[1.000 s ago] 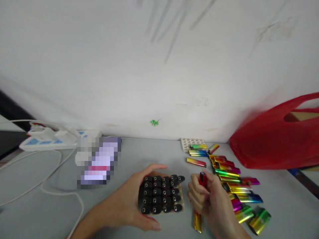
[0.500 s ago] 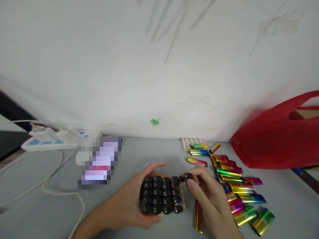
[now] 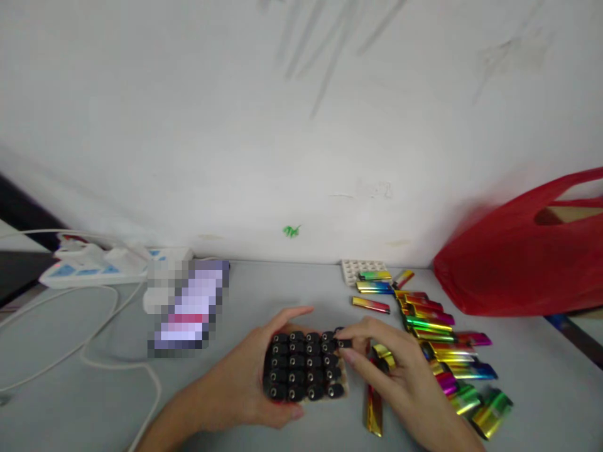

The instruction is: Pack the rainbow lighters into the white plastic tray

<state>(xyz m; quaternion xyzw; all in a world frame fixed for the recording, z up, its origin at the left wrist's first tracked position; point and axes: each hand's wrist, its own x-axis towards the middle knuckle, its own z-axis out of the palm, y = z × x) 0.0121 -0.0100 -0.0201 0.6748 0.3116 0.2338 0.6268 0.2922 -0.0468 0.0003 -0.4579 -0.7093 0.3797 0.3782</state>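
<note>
My left hand (image 3: 240,376) is wrapped round the left side of a pale tray (image 3: 345,384) packed with rows of lighters (image 3: 296,363), their black ends with small metal rings facing me. At the tray's far right corner, my right hand (image 3: 391,364) pinches one more lighter (image 3: 345,344) between thumb and fingers. Only its black end shows; its body is hidden. Below my right hand lies a gold and red lighter (image 3: 374,411) on the table. A loose pile of shiny coloured lighters (image 3: 431,326) spreads to the right of that hand.
A white holed tray (image 3: 351,271) stands against the wall, with lighters in front. A red bag (image 3: 513,270) sits at the right. On the left are a blurred-out phone (image 3: 193,307), a white power strip (image 3: 127,269) and a loose white cable (image 3: 85,342).
My right hand has brought the pinched lighter slightly left and down, against the tray's right column. My left hand and the tray have hardly moved.
</note>
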